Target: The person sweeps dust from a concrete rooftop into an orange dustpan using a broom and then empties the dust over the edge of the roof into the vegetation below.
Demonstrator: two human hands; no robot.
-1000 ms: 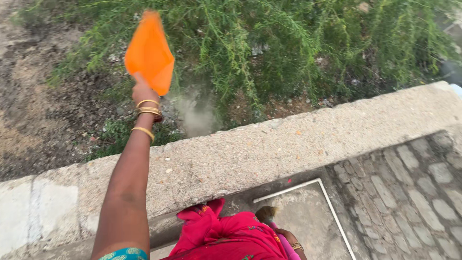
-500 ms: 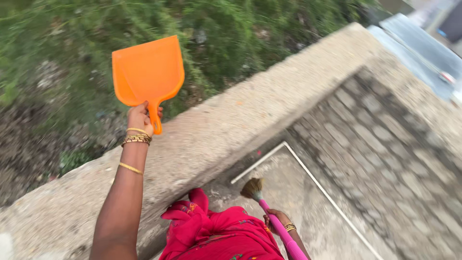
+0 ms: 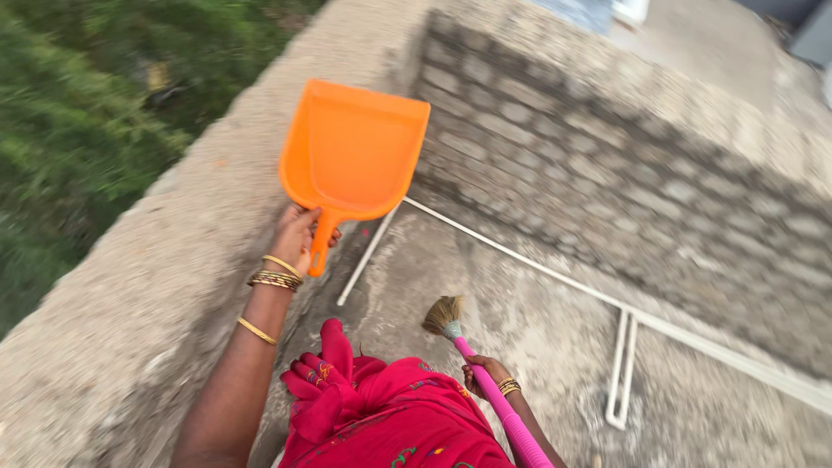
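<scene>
Left hand (image 3: 299,236) grips an empty orange dustpan (image 3: 354,152) at eleven o'clock; right hand (image 3: 485,374) clutches a pink-handled broom (image 3: 472,360) at six; emptying appears done.

Count: 1 orange dustpan (image 3: 351,152), 1 broom (image 3: 485,386) w/ pink handle & straw-coloured bristle head. 2 hands in view: 1 left hand (image 3: 297,236), 1 right hand (image 3: 484,373). Bangles on left arm (image 3: 270,279): 1 thin gold one nearest the hand, 1 tight stack just below it (too blurred to count singly), 1 more farther up the forearm, so 3 groups. Right wrist: 1 small cluster of bangles (image 3: 509,386), no. unclear. 1 red cloth garment (image 3: 390,416). 1 low concrete wall (image 3: 147,295), 1 stone-block wall (image 3: 624,182). White pipes (image 3: 520,256) on the floor: approx. 4 runs.
</scene>
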